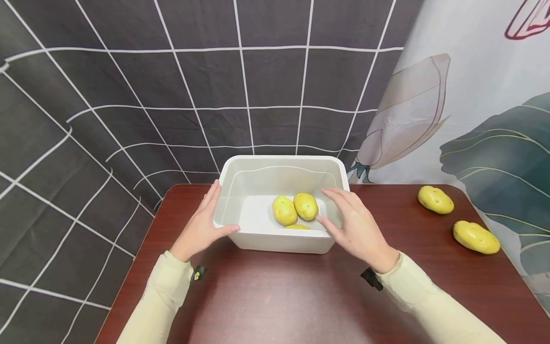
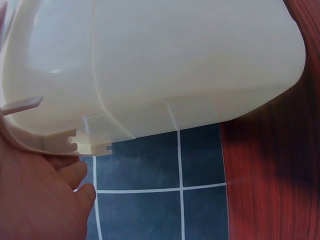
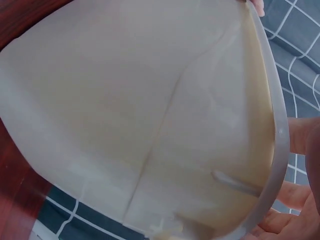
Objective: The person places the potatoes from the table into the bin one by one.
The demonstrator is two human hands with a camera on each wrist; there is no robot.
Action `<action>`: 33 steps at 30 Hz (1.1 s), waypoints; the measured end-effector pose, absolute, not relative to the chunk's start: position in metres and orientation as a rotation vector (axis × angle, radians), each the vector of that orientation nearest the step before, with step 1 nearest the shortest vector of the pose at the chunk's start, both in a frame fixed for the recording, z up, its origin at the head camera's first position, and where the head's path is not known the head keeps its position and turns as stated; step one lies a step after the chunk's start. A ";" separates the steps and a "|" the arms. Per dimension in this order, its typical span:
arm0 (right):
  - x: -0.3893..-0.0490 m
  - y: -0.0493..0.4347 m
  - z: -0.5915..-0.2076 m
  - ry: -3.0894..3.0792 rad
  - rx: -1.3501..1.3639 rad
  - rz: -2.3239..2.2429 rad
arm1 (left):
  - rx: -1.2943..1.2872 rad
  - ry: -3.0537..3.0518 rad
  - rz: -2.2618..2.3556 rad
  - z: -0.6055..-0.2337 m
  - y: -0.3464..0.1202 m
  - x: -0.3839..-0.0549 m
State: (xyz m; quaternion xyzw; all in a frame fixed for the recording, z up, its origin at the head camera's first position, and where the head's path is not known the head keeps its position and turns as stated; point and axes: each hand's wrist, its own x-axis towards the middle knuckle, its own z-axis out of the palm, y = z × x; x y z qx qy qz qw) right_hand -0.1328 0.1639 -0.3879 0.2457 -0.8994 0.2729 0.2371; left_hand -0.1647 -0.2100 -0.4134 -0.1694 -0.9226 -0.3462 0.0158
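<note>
A white plastic box (image 1: 279, 242) stands near the back edge of the table. My left hand (image 1: 204, 222) holds its left front corner, thumb over the front rim and fingers along the outside wall. In the left wrist view the left fingertips (image 2: 75, 172) bend beneath the rim. My right hand (image 1: 356, 227) is over the right rim, its thumb and fingers spread and reaching inward, with nothing between them. Inside lie a yellow potato (image 1: 284, 210), a second potato (image 1: 305, 206) beside it, and a third potato (image 1: 298, 227) mostly hidden by the front wall.
Two more potatoes lie on the table's right side, one potato (image 1: 436, 199) farther back and another potato (image 1: 476, 237) closer. The dark red table (image 1: 266, 301) meets a grey gridded cloth (image 1: 275, 76) behind and a patterned curtain (image 1: 429, 162) at the right.
</note>
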 end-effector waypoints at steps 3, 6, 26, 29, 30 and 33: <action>-0.133 0.169 -0.387 -2.468 0.643 0.749 | -0.532 -2.869 -1.078 -0.413 -0.210 -0.165; -0.133 0.176 -0.386 -2.467 0.606 0.751 | -0.539 -2.863 -1.073 -0.414 -0.210 -0.166; -0.132 0.211 -0.375 -2.510 0.475 0.727 | -0.547 -2.851 -1.063 -0.414 -0.212 -0.166; -0.132 0.216 -0.374 -2.522 0.458 0.718 | -0.546 -2.852 -1.063 -0.414 -0.211 -0.166; -0.133 0.218 -0.374 -2.523 0.455 0.714 | -0.546 -2.851 -1.064 -0.414 -0.211 -0.166; -0.133 0.224 -0.374 -2.527 0.451 0.698 | -0.546 -2.855 -1.061 -0.415 -0.211 -0.167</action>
